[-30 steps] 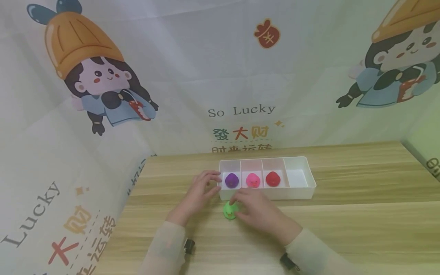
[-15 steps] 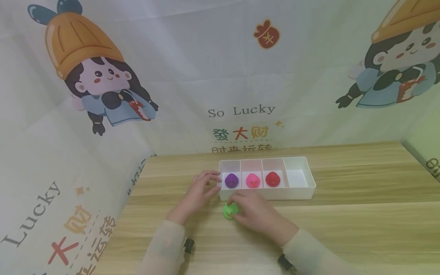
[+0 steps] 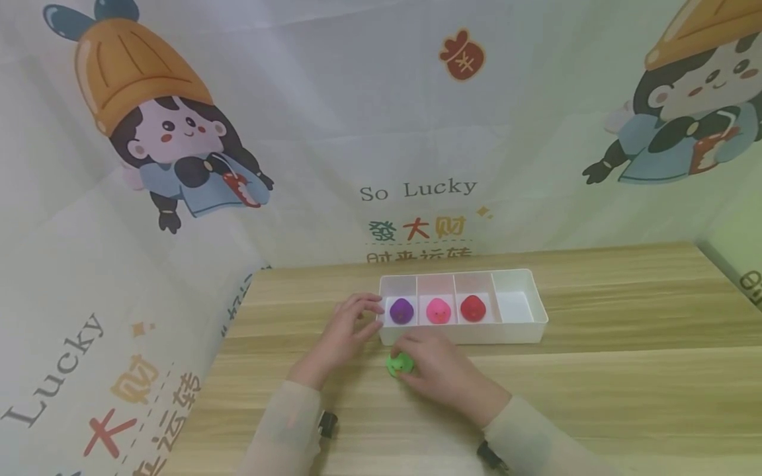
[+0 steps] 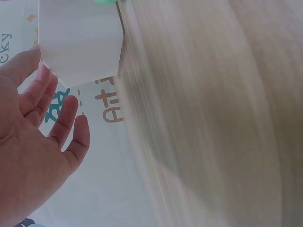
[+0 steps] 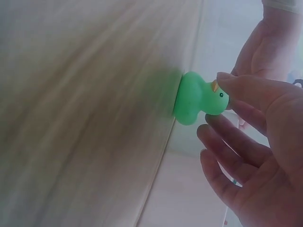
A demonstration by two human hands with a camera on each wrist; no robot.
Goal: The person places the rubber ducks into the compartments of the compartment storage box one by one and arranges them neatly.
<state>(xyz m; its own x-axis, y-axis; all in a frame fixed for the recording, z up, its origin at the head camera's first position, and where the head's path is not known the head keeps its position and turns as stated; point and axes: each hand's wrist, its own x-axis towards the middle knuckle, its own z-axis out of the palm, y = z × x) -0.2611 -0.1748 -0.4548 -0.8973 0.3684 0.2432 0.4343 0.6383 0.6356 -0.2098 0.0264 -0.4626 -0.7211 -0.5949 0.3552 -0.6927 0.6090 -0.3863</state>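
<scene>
A green rubber duck (image 3: 399, 365) stands upright on the table in front of a white divided tray (image 3: 464, 334). My right hand (image 3: 443, 371) pinches its head; the right wrist view shows the thumb at the beak and a finger behind the head of the duck (image 5: 191, 101). My left hand (image 3: 345, 334) rests its fingertips on the tray's left end. In the left wrist view that hand (image 4: 38, 137) has loosely bent fingers beside the end wall of the tray (image 4: 83, 47). Purple (image 3: 401, 311), pink (image 3: 438, 311) and red (image 3: 473, 308) ducks sit one each in the tray's three left compartments.
The wooden table (image 3: 625, 383) extends on both sides of the tray. A printed cloth (image 3: 321, 132) hangs behind it and along the left side. Dark straps or clips (image 3: 327, 423) are at the wrists over light sleeves (image 3: 280, 430).
My right hand has shifted slightly left and drawn its fingers in around the green duck's head. The duck has turned a little on the spot. My left hand and the tray stay put.
</scene>
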